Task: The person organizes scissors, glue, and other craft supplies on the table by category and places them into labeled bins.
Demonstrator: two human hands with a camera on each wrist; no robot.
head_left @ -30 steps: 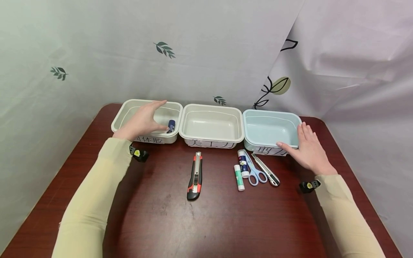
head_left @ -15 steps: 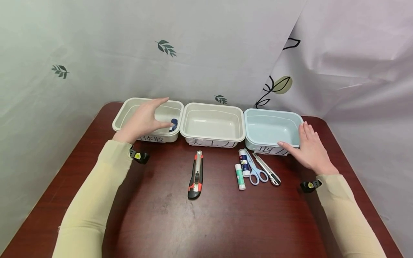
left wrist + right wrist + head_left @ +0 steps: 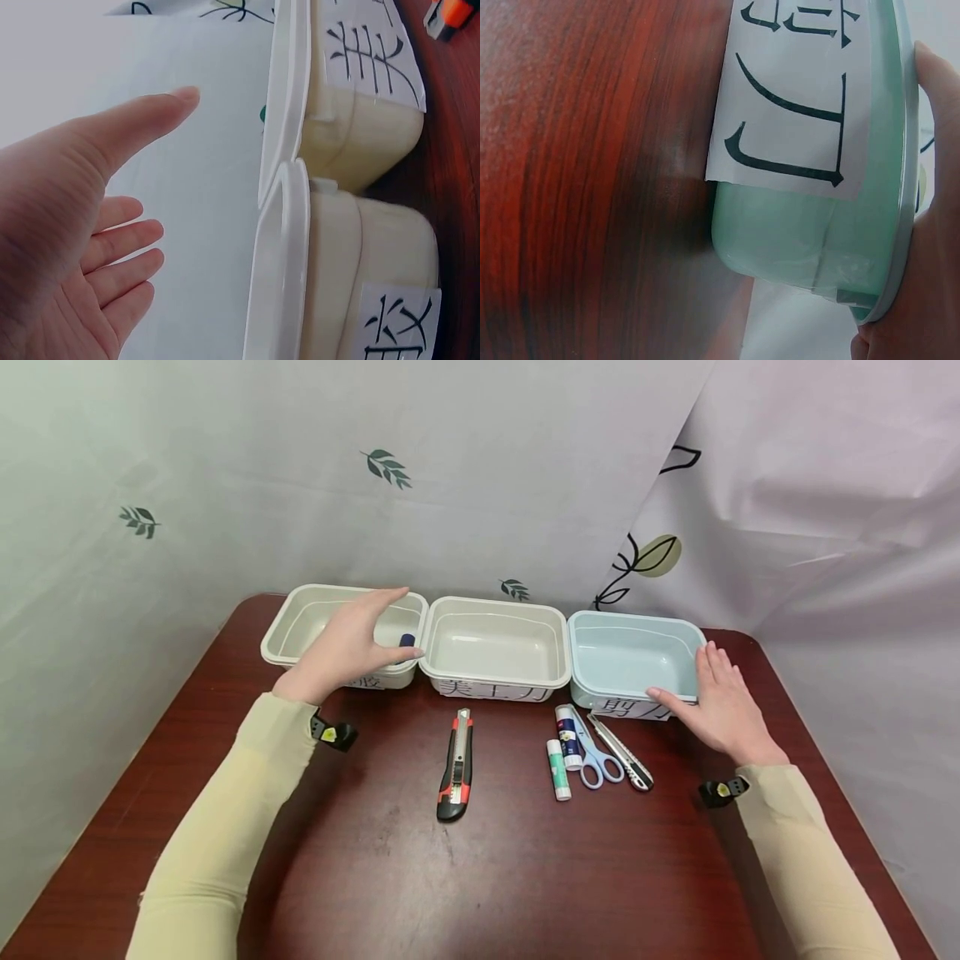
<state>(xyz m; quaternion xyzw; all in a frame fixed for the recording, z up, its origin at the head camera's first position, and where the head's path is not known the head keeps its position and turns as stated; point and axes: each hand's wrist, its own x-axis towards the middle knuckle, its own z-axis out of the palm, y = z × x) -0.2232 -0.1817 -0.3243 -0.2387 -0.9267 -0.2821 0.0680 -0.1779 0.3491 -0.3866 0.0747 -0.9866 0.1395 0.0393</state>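
Note:
In the head view my left hand (image 3: 348, 639) hovers over the left cream bin (image 3: 300, 593), fingers straight and thumb spread toward the bin's right rim. Inside that bin lies a small dark-blue object (image 3: 407, 641), mostly hidden behind the thumb. The left wrist view shows the same hand (image 3: 97, 202) with nothing in its grasp. My right hand (image 3: 723, 706) rests on the right front corner of the light-blue bin (image 3: 630, 620), its fingers straight along the side and its thumb at the front rim. The right wrist view has this bin's labelled front (image 3: 795, 225) close up.
Between them stands another cream bin (image 3: 491, 683). In front lie a red-black utility knife (image 3: 454, 768), a green glue stick (image 3: 558, 770), a blue glue stick (image 3: 568, 739), light-blue scissors (image 3: 596, 764) and a white-black utility knife (image 3: 621, 752). A patterned curtain (image 3: 450, 485) hangs behind.
My left hand has shifted a little to the right over the left bin, and its thumb now covers more of the dark-blue object. My right hand stays on the light-blue bin.

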